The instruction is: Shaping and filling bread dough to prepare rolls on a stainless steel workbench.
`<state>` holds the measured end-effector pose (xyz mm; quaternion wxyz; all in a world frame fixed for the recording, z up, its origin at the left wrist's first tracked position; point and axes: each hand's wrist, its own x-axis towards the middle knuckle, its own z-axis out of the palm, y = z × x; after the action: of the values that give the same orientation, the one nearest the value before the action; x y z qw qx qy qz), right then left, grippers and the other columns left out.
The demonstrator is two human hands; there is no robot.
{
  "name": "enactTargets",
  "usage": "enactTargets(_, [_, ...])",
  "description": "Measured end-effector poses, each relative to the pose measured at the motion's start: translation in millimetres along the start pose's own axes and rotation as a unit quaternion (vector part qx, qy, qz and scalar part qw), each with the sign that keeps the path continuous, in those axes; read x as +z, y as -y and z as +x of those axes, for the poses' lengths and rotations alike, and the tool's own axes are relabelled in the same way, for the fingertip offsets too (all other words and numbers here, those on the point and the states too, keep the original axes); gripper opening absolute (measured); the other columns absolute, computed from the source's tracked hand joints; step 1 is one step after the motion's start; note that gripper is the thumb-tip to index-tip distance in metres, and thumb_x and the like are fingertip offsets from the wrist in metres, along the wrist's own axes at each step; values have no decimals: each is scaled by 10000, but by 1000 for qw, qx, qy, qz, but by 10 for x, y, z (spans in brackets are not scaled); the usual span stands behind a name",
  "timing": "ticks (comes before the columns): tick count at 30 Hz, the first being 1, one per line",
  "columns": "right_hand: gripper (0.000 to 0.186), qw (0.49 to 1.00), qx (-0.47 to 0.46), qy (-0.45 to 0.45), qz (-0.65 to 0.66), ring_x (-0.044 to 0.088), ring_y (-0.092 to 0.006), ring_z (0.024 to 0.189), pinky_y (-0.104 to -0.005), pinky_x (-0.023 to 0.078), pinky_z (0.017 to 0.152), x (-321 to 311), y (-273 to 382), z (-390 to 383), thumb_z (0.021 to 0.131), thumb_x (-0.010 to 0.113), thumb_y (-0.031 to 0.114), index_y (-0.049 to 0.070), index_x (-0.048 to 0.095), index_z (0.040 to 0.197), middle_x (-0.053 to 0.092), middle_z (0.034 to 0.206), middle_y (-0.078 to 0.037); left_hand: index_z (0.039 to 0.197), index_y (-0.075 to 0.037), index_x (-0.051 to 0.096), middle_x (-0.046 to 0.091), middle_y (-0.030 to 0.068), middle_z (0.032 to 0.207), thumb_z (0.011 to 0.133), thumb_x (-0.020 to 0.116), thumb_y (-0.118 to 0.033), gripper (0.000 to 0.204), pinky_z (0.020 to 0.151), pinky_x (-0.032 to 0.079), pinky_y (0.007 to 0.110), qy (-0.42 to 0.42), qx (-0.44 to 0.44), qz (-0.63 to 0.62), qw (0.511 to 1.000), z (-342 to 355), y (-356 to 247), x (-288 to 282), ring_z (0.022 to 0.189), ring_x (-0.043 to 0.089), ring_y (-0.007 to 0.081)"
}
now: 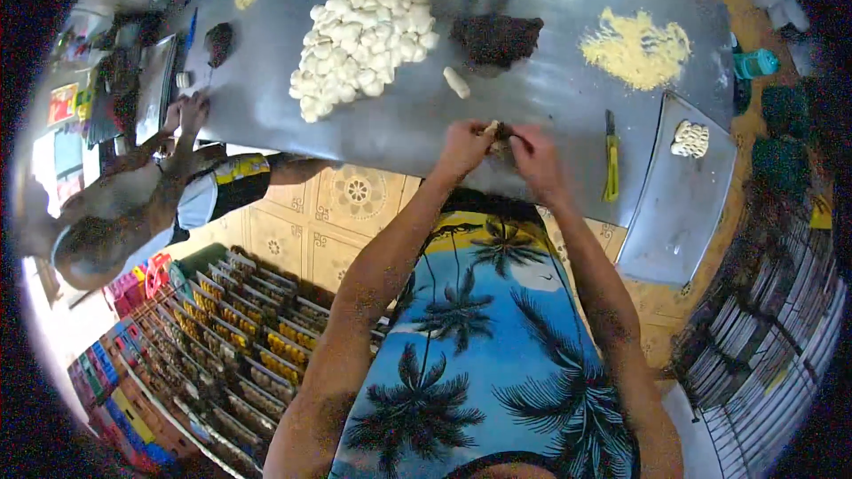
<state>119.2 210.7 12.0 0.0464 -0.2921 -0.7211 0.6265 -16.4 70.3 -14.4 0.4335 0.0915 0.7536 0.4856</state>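
Note:
Just above the near table edge, my left hand (467, 147) is closed around a small pale piece of dough (491, 128). A bit of dark filling shows at that piece. My right hand (536, 158) meets it from the right, fingers pinched on the same piece and slightly blurred. Beyond them lies a single oblong dough piece (456, 82). Behind that sits a dark brown mound of filling (497, 39). Farther left, a large heap of white dough pieces (366, 40) covers part of the metal table (257, 80).
Yellow crumbs (635, 48) are spread at the right. A yellow-handled cutter (612, 164) lies beside a metal tray (670, 222) bearing several shaped dough pieces (690, 138). Another person (124, 195) works at the table's left end. Racks of filled trays (231, 337) stand below left.

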Motion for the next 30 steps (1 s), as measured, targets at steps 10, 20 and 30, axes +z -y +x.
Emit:
enactTargets(10, [535, 877, -273, -55, -391, 604, -419, 1048, -494, 512, 895, 308, -125, -62, 781, 647, -38, 57, 640, 1308, 614, 1220, -180, 1050, -11, 755, 738, 209, 891, 896, 725, -187, 237, 724, 559, 445, -71, 109, 168, 977, -276, -252, -114, 824, 743, 317])
enactTargets(20, [218, 929, -245, -41, -273, 636, -369, 993, -474, 504, 865, 268, 58, 283, 885, 697, 52, 16, 729, 1097, 673, 1032, -157, 1421, -113, 609, 640, 226, 1092, 905, 733, -142, 532, 842, 534, 488, -133, 235, 236, 933, -300, 92, -23, 950, 623, 416])
enactTargets(30, [373, 956, -161, 16, -243, 632, -401, 1042, -505, 486, 908, 317, -82, 241, 762, 735, 72, 82, 702, 1134, 673, 1096, -173, 1479, -224, 568, 531, 24, 1565, 977, 666, -375, 533, 1200, 196, 691, -153, 295, 448, 830, -314, 213, -213, 1507, 365, 414])
